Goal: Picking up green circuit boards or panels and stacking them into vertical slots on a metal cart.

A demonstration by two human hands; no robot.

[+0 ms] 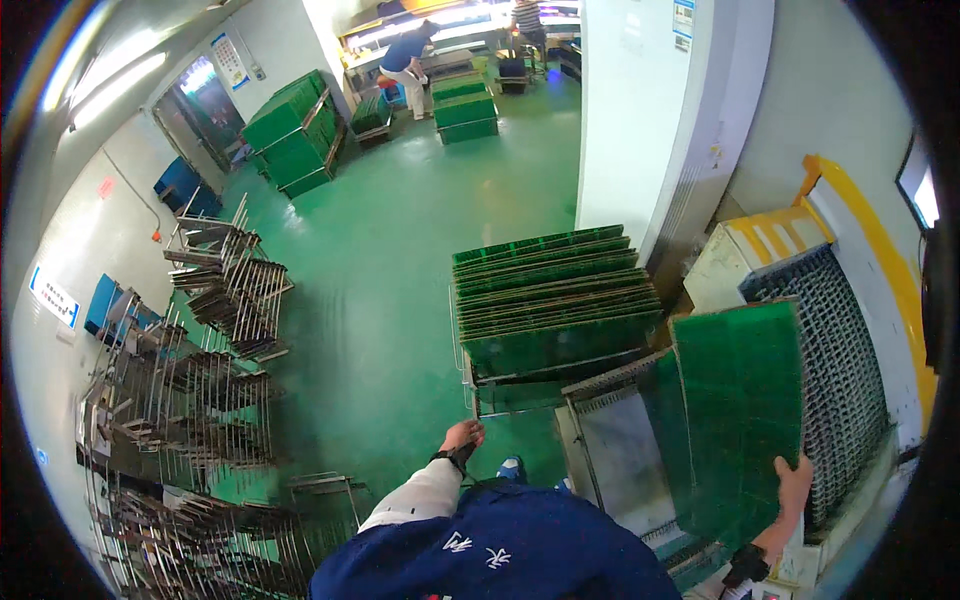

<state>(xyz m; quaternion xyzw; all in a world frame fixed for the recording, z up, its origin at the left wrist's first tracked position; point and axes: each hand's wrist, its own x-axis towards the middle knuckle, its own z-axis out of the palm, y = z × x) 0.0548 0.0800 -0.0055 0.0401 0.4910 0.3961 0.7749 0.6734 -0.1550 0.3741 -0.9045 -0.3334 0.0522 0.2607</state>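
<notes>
R hand (pixel 793 480): fingers and thumb closed on R edge of a lg. green panel (pixel 740 400), which stands tilted up between the gray-topped stand (pixel 628 455) and the roller bed (pixel 820 370). Further green sheet shows at its L edge; can't tell if separate. L hand (pixel 465 437): fingers part-curled, just beside near corner of rack (pixel 550 369); can't tell if it has hold of anything.

Progress: appears mid-run. One panel in hand at roller bed; approx. a dozen or more panels upright in rack, apparently untouched. Qty already run: can't tell.

Beyond, L side: metal racks (pixel 220 400) in a row. Far end: more green panels in stacks (pixel 295 130) and (pixel 465 108); co-worker (pixel 405 60) bent over beside the latter, 2nd person (pixel 528 20) past them.

Markings: white lettering on wearer's blue top (pixel 490 540); blue-edged wall sign (pixel 53 296), L; sm. notices (pixel 684 20) on pillar; poster (pixel 230 60), far wall. Text not transcribed. No mfr. label made out on panel.
</notes>
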